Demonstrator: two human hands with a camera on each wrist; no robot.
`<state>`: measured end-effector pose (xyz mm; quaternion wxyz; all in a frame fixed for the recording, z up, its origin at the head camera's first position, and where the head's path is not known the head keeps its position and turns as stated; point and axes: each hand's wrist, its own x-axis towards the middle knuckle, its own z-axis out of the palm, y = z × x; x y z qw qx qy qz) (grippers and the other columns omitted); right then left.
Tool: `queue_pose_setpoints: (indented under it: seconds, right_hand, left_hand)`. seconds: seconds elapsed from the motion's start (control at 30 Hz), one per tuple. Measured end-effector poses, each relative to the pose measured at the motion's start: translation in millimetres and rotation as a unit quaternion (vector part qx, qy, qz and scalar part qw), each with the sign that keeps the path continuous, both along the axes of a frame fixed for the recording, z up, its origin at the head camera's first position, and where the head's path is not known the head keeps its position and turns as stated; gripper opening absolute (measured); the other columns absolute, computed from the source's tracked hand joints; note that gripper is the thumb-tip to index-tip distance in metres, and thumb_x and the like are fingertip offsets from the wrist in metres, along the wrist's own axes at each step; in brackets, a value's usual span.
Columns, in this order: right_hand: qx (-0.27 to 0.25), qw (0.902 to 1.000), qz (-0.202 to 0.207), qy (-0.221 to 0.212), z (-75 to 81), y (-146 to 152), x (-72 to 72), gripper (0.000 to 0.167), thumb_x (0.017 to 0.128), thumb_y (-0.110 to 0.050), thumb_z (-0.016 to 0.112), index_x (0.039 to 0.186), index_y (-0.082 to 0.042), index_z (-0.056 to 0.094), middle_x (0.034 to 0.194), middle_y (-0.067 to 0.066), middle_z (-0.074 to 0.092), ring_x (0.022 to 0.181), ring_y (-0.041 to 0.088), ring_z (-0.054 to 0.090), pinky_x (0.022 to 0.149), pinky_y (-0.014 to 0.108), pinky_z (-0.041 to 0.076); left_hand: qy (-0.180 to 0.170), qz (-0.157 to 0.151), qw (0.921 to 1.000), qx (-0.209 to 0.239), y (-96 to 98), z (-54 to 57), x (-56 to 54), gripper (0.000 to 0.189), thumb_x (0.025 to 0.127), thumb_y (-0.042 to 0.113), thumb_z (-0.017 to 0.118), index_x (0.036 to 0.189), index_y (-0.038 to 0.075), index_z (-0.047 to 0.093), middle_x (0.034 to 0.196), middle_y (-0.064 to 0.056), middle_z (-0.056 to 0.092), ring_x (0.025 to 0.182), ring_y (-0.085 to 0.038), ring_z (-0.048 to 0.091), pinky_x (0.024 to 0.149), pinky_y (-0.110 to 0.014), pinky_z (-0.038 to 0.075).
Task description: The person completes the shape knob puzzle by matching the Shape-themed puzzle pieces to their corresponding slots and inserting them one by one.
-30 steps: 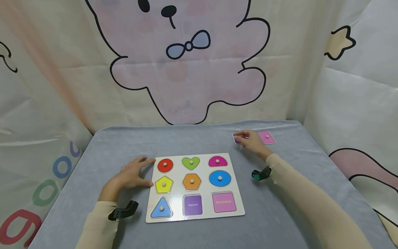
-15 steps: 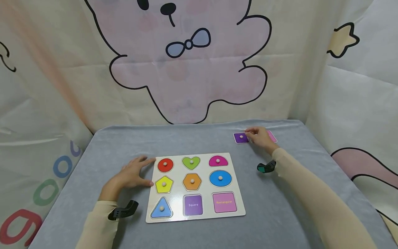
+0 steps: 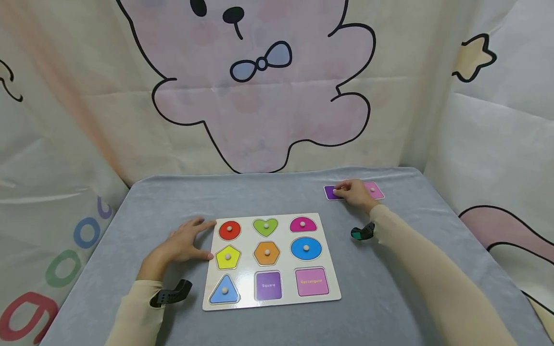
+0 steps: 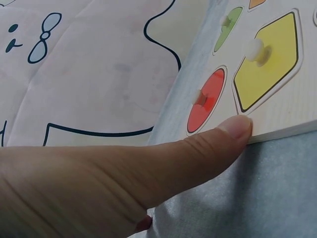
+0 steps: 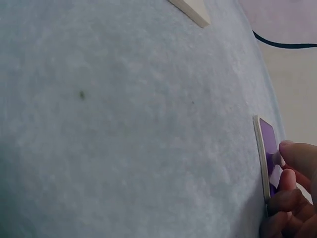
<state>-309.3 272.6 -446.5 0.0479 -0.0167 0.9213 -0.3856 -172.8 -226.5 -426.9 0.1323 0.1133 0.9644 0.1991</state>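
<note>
Near the far right of the table, my right hand (image 3: pixel 354 193) pinches the knob of a purple puzzle piece (image 3: pixel 329 193). In the right wrist view the thumb and index finger meet around the knob, and the purple piece (image 5: pixel 267 136) lies on the cloth. Beside it sits a pink puzzle piece (image 3: pixel 377 193), partly behind the hand. My left hand (image 3: pixel 182 242) rests against the left edge of a white shape puzzle board (image 3: pixel 247 274), thumb and index finger spread. The left wrist view shows the thumb (image 4: pixel 235 126) touching the board's edge near the yellow pentagon (image 4: pixel 272 59).
Knobbed pieces fill most recesses of the board, including a red circle (image 3: pixel 230 230) and a blue triangle (image 3: pixel 224 290). Two recesses hold no piece: one labelled Square (image 3: pixel 268 285), one labelled Rectangular (image 3: pixel 312 281). Grey cloth (image 3: pixel 277 192) covers the table; printed curtains (image 3: pixel 268 110) surround it.
The right hand moved right from the purple piece towards the pink one, then back left onto the purple piece's knob. The left hand and board stay put.
</note>
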Motion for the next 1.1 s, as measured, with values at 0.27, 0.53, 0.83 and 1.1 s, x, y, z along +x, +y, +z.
queue_pose_setpoints:
  seconds: [0.27, 0.53, 0.83, 1.1]
  right_hand:
    - [-0.008, 0.9999, -0.002, 0.007, -0.6, -3.3, 0.2, 0.029, 0.098, -0.015, 0.067, 0.119, 0.005, 0.069, 0.084, 0.003, 0.053, 0.083, 0.017, 0.046, 0.069, 0.025, 0.038]
    - [-0.01, 0.9998, -0.009, -0.013, 1.8, -2.8, -1.1, 0.027, 0.096, -0.015, 0.07, 0.116, 0.003, 0.07, 0.081, 0.0, 0.05, 0.085, 0.018, 0.045, 0.071, 0.027, 0.036]
    - [-0.03, 0.9995, -0.001, 0.006, 2.1, 0.3, -3.9, 0.026, 0.094, -0.012, 0.072, 0.112, 0.007, 0.072, 0.074, -0.005, 0.048, 0.077, 0.013, 0.044, 0.064, 0.021, 0.035]
    - [-0.016, 0.9995, 0.026, 0.0, 11.9, -8.5, 1.8, 0.026, 0.092, -0.015, 0.075, 0.109, 0.005, 0.074, 0.071, -0.003, 0.048, 0.074, 0.014, 0.044, 0.06, 0.022, 0.033]
  left_hand:
    - [0.003, 0.0, 1.0, 0.001, -1.0, -1.0, 1.6, 0.095, 0.072, 0.044, 0.089, 0.153, 0.019, 0.045, 0.158, -0.029, 0.033, 0.143, -0.055, 0.03, 0.108, -0.081, 0.024]
    - [0.004, -0.001, 1.0, 0.005, -1.9, 0.5, 1.1, 0.095, 0.072, 0.042, 0.089, 0.153, 0.018, 0.045, 0.158, -0.029, 0.033, 0.143, -0.055, 0.029, 0.108, -0.081, 0.023]
    - [0.004, 0.003, 1.0, 0.003, -1.7, -0.3, -0.7, 0.095, 0.072, 0.043, 0.089, 0.153, 0.019, 0.046, 0.158, -0.029, 0.033, 0.144, -0.055, 0.03, 0.109, -0.081, 0.023]
    - [0.006, 0.003, 1.0, -0.001, -2.2, -2.0, -0.8, 0.095, 0.072, 0.044, 0.09, 0.153, 0.019, 0.046, 0.158, -0.028, 0.034, 0.144, -0.055, 0.03, 0.109, -0.081, 0.023]
